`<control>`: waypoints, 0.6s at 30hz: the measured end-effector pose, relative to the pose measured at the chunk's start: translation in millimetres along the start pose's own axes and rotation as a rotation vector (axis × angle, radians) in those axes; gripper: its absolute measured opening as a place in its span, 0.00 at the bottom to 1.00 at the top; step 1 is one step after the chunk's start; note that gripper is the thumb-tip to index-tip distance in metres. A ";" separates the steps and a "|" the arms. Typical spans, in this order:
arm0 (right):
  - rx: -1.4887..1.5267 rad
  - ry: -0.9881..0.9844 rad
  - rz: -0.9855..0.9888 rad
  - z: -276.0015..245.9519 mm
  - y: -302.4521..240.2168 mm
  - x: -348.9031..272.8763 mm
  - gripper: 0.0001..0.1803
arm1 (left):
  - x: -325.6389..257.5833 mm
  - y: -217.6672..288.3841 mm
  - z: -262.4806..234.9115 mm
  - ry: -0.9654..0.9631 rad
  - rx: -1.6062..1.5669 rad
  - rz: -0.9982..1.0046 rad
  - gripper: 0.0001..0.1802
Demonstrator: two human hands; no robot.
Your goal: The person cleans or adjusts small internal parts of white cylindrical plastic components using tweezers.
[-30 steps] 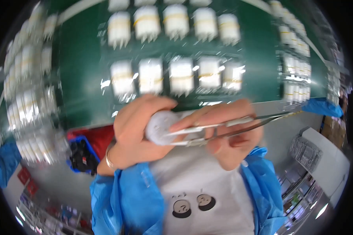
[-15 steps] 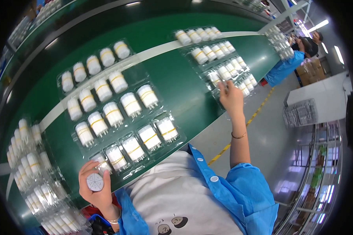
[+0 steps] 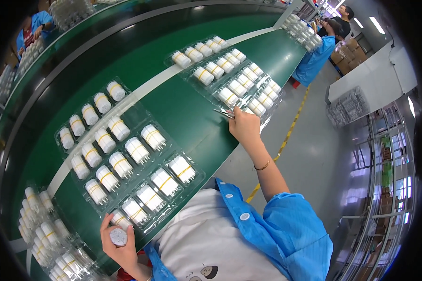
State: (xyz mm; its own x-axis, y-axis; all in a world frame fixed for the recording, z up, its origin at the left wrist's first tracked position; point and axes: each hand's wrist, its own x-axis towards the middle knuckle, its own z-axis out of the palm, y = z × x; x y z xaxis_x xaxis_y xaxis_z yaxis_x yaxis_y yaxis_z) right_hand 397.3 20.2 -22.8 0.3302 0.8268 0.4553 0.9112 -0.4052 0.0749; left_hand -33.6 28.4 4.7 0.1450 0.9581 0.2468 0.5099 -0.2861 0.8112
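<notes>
The left hand's point(image 3: 120, 255) fingers are closing around a pale round-ended piece point(image 3: 118, 237), its flat face turning toward the camera; its body is largely hiding in the grip. The right hand's point(image 3: 245, 127) fingers are pinching slim metal tweezers point(image 3: 224, 114), whose tips are pointing left over the table point(image 3: 206, 140), well apart from that piece.

Just beyond the left fingers, a yellow-banded cylinder point(image 3: 120, 219) is ending the nearest row of a clear tray point(image 3: 199, 176); whether it is touching the held piece, I cannot tell. Beside the right hand, another filled tray point(image 3: 265, 122) is lying. Farther out, a co-worker point(image 3: 309, 65) in blue is standing along the table.

The step in hand seems to be handling one piece while the tweezers are waiting unused. The next move is probably calling for a steady left grip, clear of the neighbouring row, and for tips staying off the trayed cylinders.
</notes>
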 end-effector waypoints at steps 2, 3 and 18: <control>0.111 0.090 0.071 -0.1 -2.3 -5.2 0.12 | 0.3 0.2 -0.3 -0.007 -0.012 -0.009 0.12; 0.112 0.089 0.072 -1.9 -4.0 -3.3 0.12 | 0.6 0.3 -0.2 -0.011 0.004 0.001 0.13; -0.128 -0.008 0.060 -1.7 -4.3 3.4 0.17 | 2.9 2.4 -1.9 0.001 0.028 -0.023 0.14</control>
State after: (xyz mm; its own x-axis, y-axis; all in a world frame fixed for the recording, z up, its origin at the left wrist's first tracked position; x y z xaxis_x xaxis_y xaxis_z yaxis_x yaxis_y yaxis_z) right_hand 394.1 24.0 -20.1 0.3859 0.8025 0.4550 0.8509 -0.5002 0.1605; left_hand -33.6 30.5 8.5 0.1323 0.9646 0.2282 0.5367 -0.2633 0.8016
